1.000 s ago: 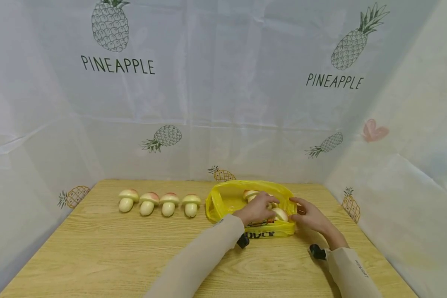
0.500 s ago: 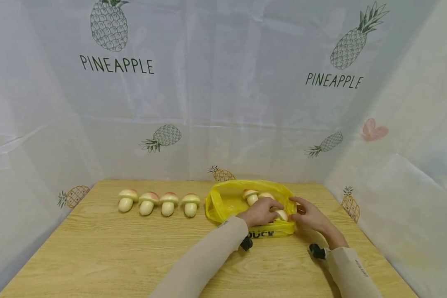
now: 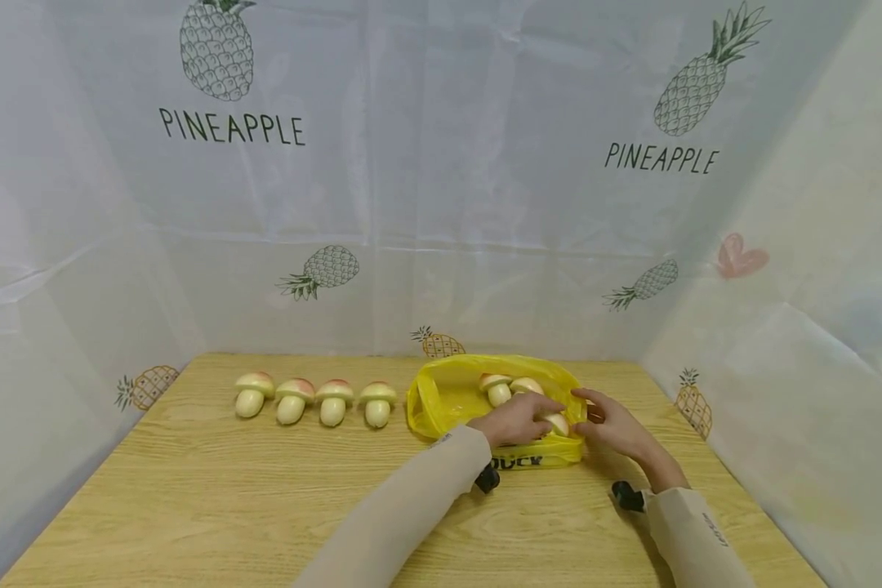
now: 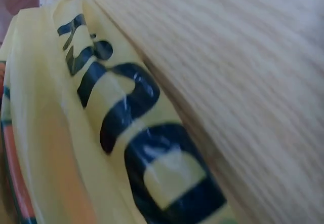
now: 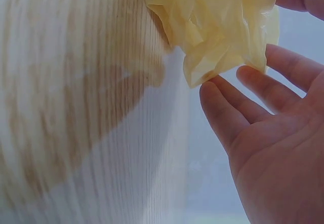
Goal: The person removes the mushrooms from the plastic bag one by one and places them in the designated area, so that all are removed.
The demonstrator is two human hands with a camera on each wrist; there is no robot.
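Yellow plastic bag lies on the right half of the wood-grain surface, mouth open; dark lettering runs along its near side. Three mushrooms seen inside: first mushroom at the far side, second mushroom just right of it, third mushroom nearer and further right.

Left hand: reaches into the bag from the near left, forefinger and thumb around the third mushroom. Cannot tell whether these fingers grip it or only touch it; left wrist view shows just bag and surface.

Right hand: at the bag's right end, fingers spread and only slightly bent, tips touching the plastic.

Row of four mushrooms on the surface left of the bag, set slightly apart. Patterned cloth stands behind, printed with pineapples.
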